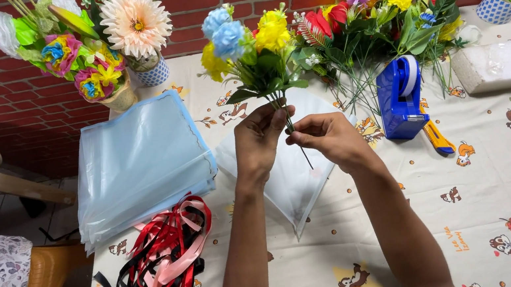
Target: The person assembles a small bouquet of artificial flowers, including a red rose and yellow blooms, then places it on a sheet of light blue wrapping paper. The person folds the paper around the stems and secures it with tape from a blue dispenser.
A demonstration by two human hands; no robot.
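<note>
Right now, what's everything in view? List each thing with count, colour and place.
small bouquet: one, blue and yellow, held above the white wrapping sheet
white wrapping sheet: one, under the hands
blue sheets: a stack, table's left
ribbons: a tangle, red, pink, black, near-left edge
loose flowers: a heap, mixed colours, far side
tape dispenser: one, blue, centre-right
utility knife: one, yellow-blue, beside the dispenser
foam block: one, white, right
left hand: gripping the stems
right hand: pinching one stem

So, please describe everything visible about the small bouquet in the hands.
The bouquet looks artificial: pale blue and yellow blooms, dark green leaves, thin stems gathered below. It stands upright over a white sheet. The left hand grips the stems; the right hand pinches them lower down, and one stem hangs beneath.
</note>
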